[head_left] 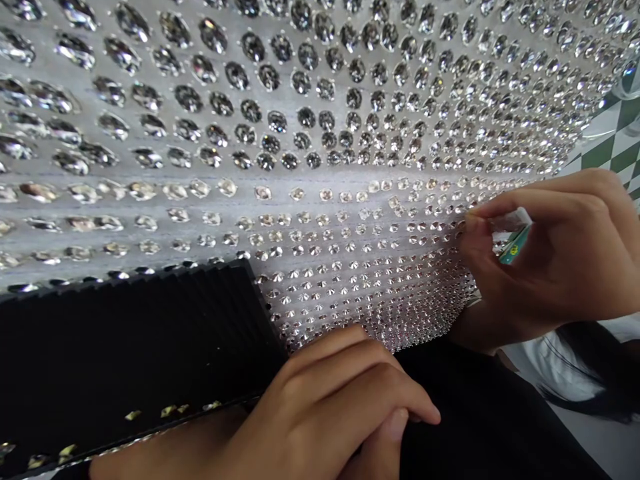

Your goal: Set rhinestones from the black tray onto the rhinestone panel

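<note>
Across most of the view: our white sheer fabric point(320, 177), studded with rows of faceted crystals point(213, 35); if it is tugged or folds, we judge the rows could drift or stones work loose.
Black tray point(150, 347): its ridged far edge lies against the lower rows at our left. A bump or tilt, with our left forearm along its near edge, could tip stones out or catch a set crystal.
Black cloth point(450, 400): below the fabric, between our hands; a dropped stone could vanish in its folds.
Right hand point(575, 247): thumb and forefinger pinched together at the rows on the right; whatever sits between the tips is too small to tell. A slip there could knock neighbouring crystals askew.
Left hand point(345, 400): loosely curled just below the lower rows, thumb near forefinger; we cannot tell whether it holds anything. Its knuckles could brush the lower stones.
Co-worker's white clothing point(550, 360): close behind our right hand, so elbow room looks tight.
Checkered floor point(603, 150): beyond the fabric's far right edge.
Green item point(515, 252): yellow-marked, seen through our right hand's curl; held or behind, we cannot tell.
Loose stones point(170, 411): scattered along the tray's near edge, easily spilled.
</note>
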The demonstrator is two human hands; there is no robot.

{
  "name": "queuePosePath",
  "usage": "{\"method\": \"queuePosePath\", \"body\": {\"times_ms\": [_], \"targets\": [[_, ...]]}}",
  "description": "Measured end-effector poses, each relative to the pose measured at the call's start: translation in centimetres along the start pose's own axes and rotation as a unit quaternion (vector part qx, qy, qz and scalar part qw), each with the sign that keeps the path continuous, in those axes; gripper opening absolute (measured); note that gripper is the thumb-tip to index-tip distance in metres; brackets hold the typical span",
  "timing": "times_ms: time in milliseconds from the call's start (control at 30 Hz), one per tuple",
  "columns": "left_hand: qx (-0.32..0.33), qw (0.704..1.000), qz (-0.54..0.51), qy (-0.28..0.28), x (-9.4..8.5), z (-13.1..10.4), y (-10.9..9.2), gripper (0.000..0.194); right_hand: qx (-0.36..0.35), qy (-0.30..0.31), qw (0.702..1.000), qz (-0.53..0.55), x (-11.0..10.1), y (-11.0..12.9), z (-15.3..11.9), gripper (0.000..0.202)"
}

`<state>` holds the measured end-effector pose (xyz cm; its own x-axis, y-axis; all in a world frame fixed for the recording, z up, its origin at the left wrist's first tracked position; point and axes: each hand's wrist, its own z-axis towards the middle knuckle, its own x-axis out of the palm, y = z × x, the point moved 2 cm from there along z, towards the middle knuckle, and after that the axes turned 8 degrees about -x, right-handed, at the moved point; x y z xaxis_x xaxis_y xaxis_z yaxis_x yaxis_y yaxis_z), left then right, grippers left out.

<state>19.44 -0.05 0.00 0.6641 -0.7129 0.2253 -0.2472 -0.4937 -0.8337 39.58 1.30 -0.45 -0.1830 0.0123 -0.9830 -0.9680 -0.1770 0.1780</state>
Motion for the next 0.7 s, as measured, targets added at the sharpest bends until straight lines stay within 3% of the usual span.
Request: {"method": "queuePosePath", "body": {"times_ms": [167,300,433,500,633,700], "targets": [[-0.002,1.0,-0.002,0.012,0.1,0.1,0.1,0.022,-0.012,-0.052,0.999,0.005,0.1,0.0,-0.4,0.011],[0.011,1.0,-0.01,0.004,0.2,0.0,0.1,0.02,-0.001,-0.032,0.999,0.022,0.2,-0.1,-0.6,0.013],[0.027,0.999,-0.022,-0.015,0.1,-0.1,0.2,0.022,0.0,-0.064,0.997,0.031,0.4,0.0,-0.9,0.02],[0.011,1.0,-0.011,0.006,0.2,-0.2,0.3,0.021,0.003,-0.071,0.997,0.034,0.5,0.1,-1.1,0.023],[0.033,0.999,-0.024,-0.022,0.3,-0.3,0.3,0.02,0.012,-0.097,0.994,0.049,0.7,0.2,-1.2,0.023],[0.012,1.0,-0.017,0.012,0.5,-0.2,0.4,0.02,0.015,-0.104,0.993,0.048,0.7,0.3,-1.2,0.024]]}}
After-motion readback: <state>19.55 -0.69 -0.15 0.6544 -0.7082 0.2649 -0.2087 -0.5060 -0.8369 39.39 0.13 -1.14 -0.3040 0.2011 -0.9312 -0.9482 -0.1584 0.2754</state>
